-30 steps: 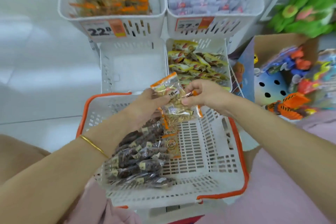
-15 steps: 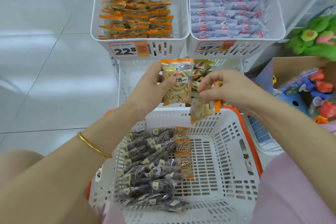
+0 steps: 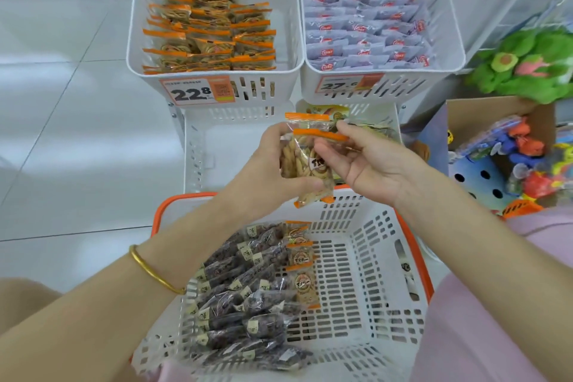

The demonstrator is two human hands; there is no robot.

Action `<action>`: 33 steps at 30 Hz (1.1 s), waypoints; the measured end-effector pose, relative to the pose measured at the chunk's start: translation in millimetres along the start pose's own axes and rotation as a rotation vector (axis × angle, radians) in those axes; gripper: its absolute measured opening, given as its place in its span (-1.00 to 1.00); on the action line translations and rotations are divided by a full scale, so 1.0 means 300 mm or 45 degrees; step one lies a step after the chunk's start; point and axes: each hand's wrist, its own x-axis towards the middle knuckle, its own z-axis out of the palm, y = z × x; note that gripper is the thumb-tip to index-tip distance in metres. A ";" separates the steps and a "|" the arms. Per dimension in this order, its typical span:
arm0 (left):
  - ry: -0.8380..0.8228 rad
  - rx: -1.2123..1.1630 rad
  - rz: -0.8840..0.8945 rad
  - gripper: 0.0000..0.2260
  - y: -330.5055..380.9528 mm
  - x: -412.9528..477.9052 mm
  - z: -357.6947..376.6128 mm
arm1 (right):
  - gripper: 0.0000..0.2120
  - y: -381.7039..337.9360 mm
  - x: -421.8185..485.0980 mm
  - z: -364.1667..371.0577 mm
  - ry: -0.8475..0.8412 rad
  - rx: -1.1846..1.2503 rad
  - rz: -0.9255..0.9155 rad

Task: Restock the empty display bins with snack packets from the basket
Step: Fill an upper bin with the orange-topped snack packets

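My left hand [image 3: 266,164] grips orange-topped snack packets [image 3: 297,161] upright above the far rim of the white basket with an orange rim [image 3: 173,205]. My right hand [image 3: 372,164] pinches the orange top strip of the front packet between thumb and forefinger. In the basket lie several dark packets [image 3: 242,295] on the left and a few orange-topped packets [image 3: 302,273] beside them. Behind my hands stands the empty lower left bin [image 3: 223,146].
The lower right bin [image 3: 392,121] holds yellow packets, mostly hidden by my right hand. Above, one bin [image 3: 136,40] is full of orange-strip packets and one [image 3: 455,46] of pale packets. A cardboard box of toys [image 3: 508,164] stands to the right, tiled floor to the left.
My right hand brought its packet up against the one in my left hand, so both packets now sit together. Both hands rose a little toward the bins.
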 end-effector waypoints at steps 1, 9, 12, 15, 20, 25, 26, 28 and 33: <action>0.032 0.029 0.021 -0.34 -0.003 0.001 0.001 | -0.87 -0.002 -0.002 -0.003 -0.016 0.014 0.007; -0.093 -0.124 0.062 -0.31 0.033 -0.024 -0.033 | -0.44 -0.040 0.002 -0.043 -0.320 -1.534 -0.711; -0.100 -0.084 0.104 -0.32 0.047 -0.039 -0.037 | -0.52 -0.021 -0.001 -0.033 -0.358 -1.434 -0.751; -0.118 -0.008 0.115 -0.18 0.042 -0.040 -0.052 | -0.75 -0.023 -0.008 -0.013 -0.344 -1.477 -0.786; -0.165 0.051 0.175 -0.18 0.061 0.037 -0.164 | -0.69 -0.115 0.023 0.080 -0.584 -1.718 -0.547; 0.271 0.490 0.380 -0.26 0.130 0.215 -0.312 | -0.86 -0.250 0.150 0.280 -0.366 -1.622 -1.002; 0.417 0.655 0.396 -0.29 0.139 0.246 -0.342 | -0.89 -0.275 0.190 0.314 -0.267 -1.618 -1.196; 0.599 0.980 0.378 -0.38 0.138 0.296 -0.397 | -0.97 -0.310 0.284 0.370 -0.041 -1.744 -1.696; 0.529 1.530 0.251 -0.48 0.065 0.377 -0.456 | -0.86 -0.313 0.534 0.486 0.367 -2.214 -2.527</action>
